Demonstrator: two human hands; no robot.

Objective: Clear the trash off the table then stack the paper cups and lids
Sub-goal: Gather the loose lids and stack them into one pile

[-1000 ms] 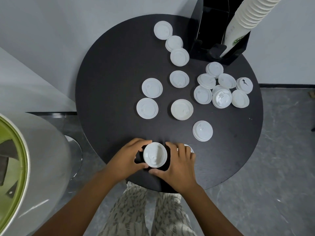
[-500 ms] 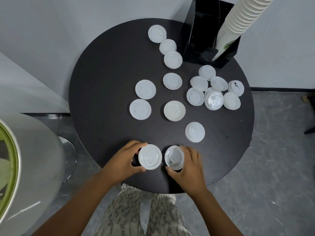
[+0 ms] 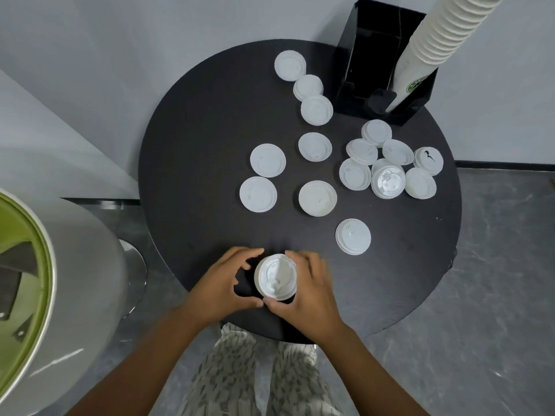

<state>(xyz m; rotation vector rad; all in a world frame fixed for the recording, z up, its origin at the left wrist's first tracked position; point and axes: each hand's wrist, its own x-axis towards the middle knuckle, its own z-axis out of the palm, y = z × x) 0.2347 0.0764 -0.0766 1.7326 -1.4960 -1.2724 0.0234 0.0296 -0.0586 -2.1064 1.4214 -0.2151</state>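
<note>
A small stack of white lids [image 3: 275, 277] stands near the front edge of the round black table [image 3: 195, 145]. My left hand [image 3: 222, 283] curls round its left side and my right hand [image 3: 312, 295] curls round its right side, thumbs meeting at the front. Several more white lids lie scattered over the table, among them one lid [image 3: 353, 236] just right of my hands and a cluster of lids [image 3: 387, 168] at the right. A tall stack of paper cups [image 3: 432, 43] leans out of a black holder [image 3: 378, 61] at the back.
A white bin with a green-rimmed opening [image 3: 36, 280] stands at the left, beside the table. A grey wall runs behind the table and grey floor lies to the right. My patterned trousers show below the table's front edge.
Half a second ago each hand held a separate lid side by side. Now the right hand's lid sits on the left hand's stack, and both hands close round it.
</note>
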